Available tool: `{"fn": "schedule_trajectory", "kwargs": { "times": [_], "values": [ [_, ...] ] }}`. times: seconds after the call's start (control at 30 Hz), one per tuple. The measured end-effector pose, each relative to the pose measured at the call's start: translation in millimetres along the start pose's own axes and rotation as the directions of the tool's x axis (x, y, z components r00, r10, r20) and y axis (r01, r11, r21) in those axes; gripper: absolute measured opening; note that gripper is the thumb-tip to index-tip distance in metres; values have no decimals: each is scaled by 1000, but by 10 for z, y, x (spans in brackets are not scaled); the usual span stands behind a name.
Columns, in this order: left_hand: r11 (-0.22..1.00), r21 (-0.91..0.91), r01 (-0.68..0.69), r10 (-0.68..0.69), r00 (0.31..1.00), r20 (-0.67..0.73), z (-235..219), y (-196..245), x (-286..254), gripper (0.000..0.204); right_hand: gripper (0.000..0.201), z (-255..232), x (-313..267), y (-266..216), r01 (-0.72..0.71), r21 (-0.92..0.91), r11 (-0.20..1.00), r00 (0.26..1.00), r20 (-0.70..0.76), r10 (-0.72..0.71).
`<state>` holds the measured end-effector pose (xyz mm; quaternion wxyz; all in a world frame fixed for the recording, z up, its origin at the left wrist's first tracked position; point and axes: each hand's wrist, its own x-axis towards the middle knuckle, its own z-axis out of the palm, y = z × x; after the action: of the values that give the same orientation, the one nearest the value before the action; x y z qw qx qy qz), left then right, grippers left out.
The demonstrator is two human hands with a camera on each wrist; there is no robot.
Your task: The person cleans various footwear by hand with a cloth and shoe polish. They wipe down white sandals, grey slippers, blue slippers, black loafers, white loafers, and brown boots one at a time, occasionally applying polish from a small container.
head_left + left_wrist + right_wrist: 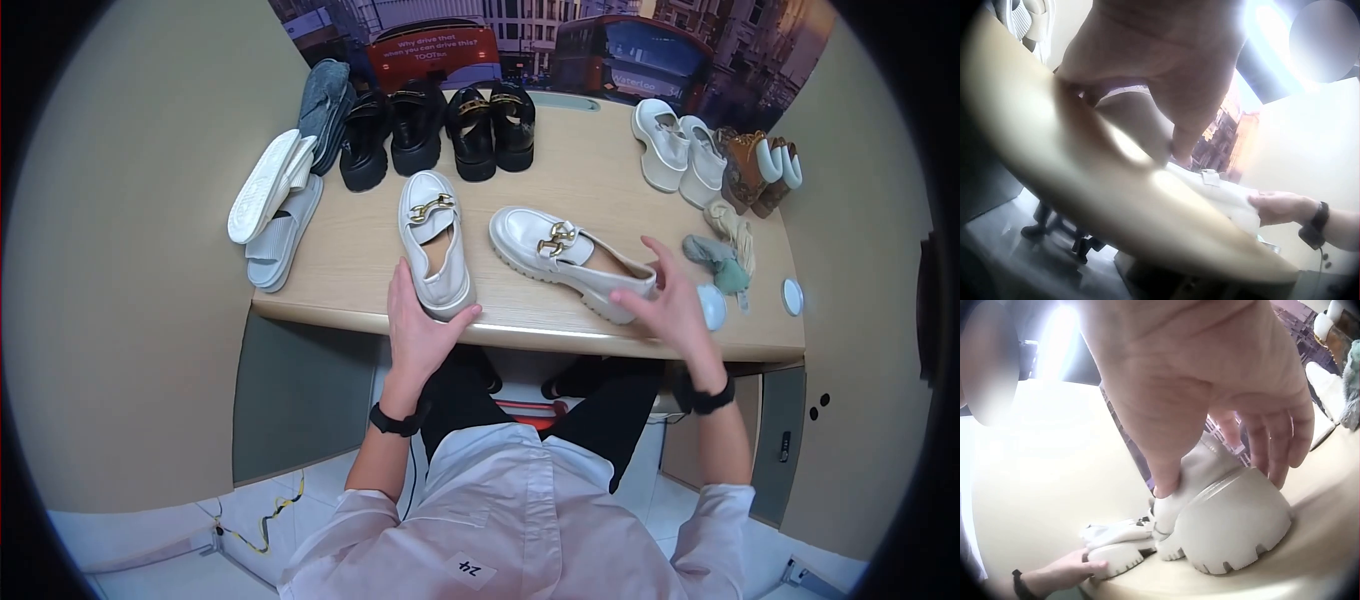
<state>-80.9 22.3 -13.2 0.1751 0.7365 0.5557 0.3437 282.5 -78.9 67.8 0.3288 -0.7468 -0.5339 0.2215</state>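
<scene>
Two white loafers with gold chain-like buckles and chunky soles stand on the table. My left hand (pixel 418 325) holds the left loafer (pixel 437 283) at its heel, with fingers along one side and the thumb at the other. That shoe's toe points to the back of the table. The right loafer (pixel 545 255) lies at a slant, toe to the left. Around its heel (pixel 1235 519) is my right hand (pixel 675 305), its thumb against one side and its fingers at the other, as the right wrist view shows.
Black shoes (pixel 415 130) line the back. Slippers (pixel 275 235) are at the left. White platform shoes (pixel 660 150) and brown shoes (pixel 745 170) stand back right. Bunched socks (pixel 720 255), a white round piece (pixel 712 306) and a small round lid-like disc (pixel 792 297) lie at the right. The table's front edge (pixel 540 340) runs close by.
</scene>
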Motion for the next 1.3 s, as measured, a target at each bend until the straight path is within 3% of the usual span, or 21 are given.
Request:
{"fn": "schedule_trajectory", "kwargs": {
  "times": [0.03, 0.13, 0.2, 0.33, 0.43, 0.53, 0.63, 0.87, 0.93, 1.0, 1.13, 1.2, 1.3],
  "values": [
    [999, -36, 25, -25, 1000, 5, -2, 27, 6, 126, 121, 110, -74, 130, 69, 24, 997, 998, 12, -69],
    [993, -101, 60, -59, 998, 5, -26, 73, 17, 122, 129, 384, -237, 136, 72, 170, 983, 997, -29, -68],
    [996, -90, 30, -31, 999, -16, -15, 38, 19, 118, 132, 460, -265, 103, 60, 196, 979, 996, -78, -45],
    [995, -86, 48, -40, 995, 86, -127, 53, -11, 115, 128, 533, -394, -12, 86, 191, 978, 976, -215, -44],
    [996, -85, 15, -4, 991, 133, -182, 120, -99, 112, 128, 588, -532, -38, -27, 210, 977, 941, -325, 96],
    [993, -105, -56, 74, 982, 172, -110, 244, -220, 109, 126, 644, -576, -131, -42, 158, 987, 885, -452, 110],
    [971, -204, -122, 171, 955, 243, -81, 526, -198, 108, 128, 763, -562, -81, 5, -80, 997, 849, -526, -47],
    [951, -239, -194, 252, 937, 242, 279, 785, 29, 110, 130, 827, -660, -58, -24, 73, 997, 890, -452, 55],
    [938, -268, -219, 291, 919, 266, 363, 836, 164, 101, 131, 822, -641, -46, -63, 153, 986, 911, -395, 120],
    [932, -291, -217, 308, 897, 318, 436, 904, 301, 95, 131, 799, -537, -70, -56, 160, 986, 926, -361, 111],
    [900, -295, -321, 398, 882, 254, 674, 980, 623, 88, 132, 716, -119, -38, -98, 158, 983, 935, -325, 145],
    [891, -286, -354, 419, 883, 211, 819, 1018, 827, 87, 133, 740, 132, 77, -101, 61, 993, 926, -359, 116],
    [926, -261, -272, 342, 897, 280, 1078, 1011, 1115, 91, 136, 672, 488, 72, -147, 23, 989, 934, -326, 147]
  ]
}}
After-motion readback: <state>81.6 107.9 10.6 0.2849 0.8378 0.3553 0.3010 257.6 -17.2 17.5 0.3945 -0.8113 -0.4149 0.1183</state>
